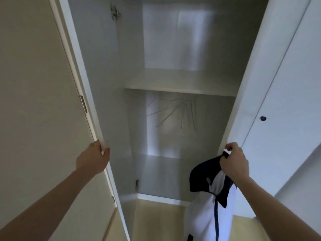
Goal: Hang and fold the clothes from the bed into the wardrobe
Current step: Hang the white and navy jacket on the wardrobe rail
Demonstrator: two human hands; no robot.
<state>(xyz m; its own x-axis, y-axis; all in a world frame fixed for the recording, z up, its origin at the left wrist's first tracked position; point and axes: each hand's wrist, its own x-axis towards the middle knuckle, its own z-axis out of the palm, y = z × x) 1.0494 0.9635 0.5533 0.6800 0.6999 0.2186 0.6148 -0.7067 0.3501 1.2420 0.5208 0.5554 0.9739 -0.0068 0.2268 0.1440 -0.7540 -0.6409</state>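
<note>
I see the wardrobe point(173, 119) open ahead; its white shelf point(180, 84) spans the middle, bare on top; empty hangers point(175, 110) dangle just beneath it; the wardrobe floor point(163, 173) sits above the tan room floor point(156, 221).

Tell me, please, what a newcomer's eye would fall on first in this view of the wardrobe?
First, the two hands pulling the wardrobe open: the left hand grips the edge of the left door, while the right hand at the right door also holds a navy and white garment that hangs down at lower right. Next, the shelf across the middle, with wire hangers hanging under it.
</note>
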